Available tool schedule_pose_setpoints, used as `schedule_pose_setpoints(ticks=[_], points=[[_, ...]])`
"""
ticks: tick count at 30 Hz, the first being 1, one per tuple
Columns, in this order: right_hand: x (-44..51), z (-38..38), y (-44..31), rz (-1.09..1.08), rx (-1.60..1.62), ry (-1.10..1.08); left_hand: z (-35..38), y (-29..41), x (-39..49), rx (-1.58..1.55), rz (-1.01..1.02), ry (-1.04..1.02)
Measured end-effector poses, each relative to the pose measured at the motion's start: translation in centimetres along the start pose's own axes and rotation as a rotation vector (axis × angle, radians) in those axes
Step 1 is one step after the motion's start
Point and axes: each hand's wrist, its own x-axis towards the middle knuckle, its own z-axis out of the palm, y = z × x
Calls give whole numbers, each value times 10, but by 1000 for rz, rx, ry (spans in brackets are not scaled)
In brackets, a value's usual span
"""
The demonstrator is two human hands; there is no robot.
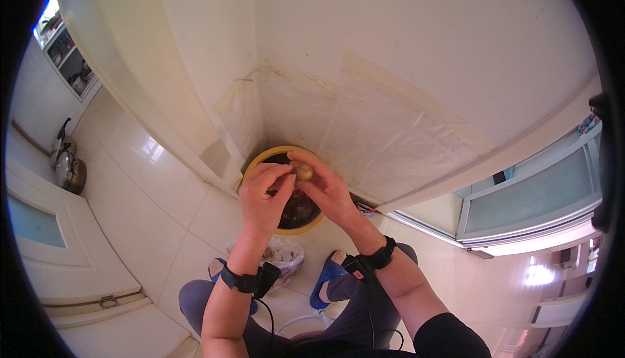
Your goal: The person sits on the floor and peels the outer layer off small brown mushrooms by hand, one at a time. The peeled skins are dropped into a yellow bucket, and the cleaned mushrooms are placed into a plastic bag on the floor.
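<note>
Over a round yellow-rimmed tub (309,227), both of my hands meet around a small, round, brownish-yellow bulb, likely an onion (304,171). My right hand (332,189) grips it between thumb and fingers. At its left side, the thumb and fingertips of my left hand (266,187) are pinched together, touching or nearly touching it; whether they hold a bit of skin cannot be told. Dark contents (299,209) show inside the tub, partly hidden by my hands.
A clear plastic bag (285,255) with brownish scraps lies on the tiled floor between my slippered feet. Plastic-covered walls (381,138) form a corner behind the tub. Metal pots (71,170) stand far left by a white cabinet door (63,245). A sliding-door track (425,226) runs at right.
</note>
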Motion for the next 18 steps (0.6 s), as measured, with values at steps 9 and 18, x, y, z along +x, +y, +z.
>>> schedule_pose_setpoints(ticks=[9, 18], points=[[-4, 1, -6, -97, -320, 37, -1, -1, -1, 161, 112, 24], [-2, -1, -7, 8, -116, -69, -6, -3, 4, 2, 6, 2]])
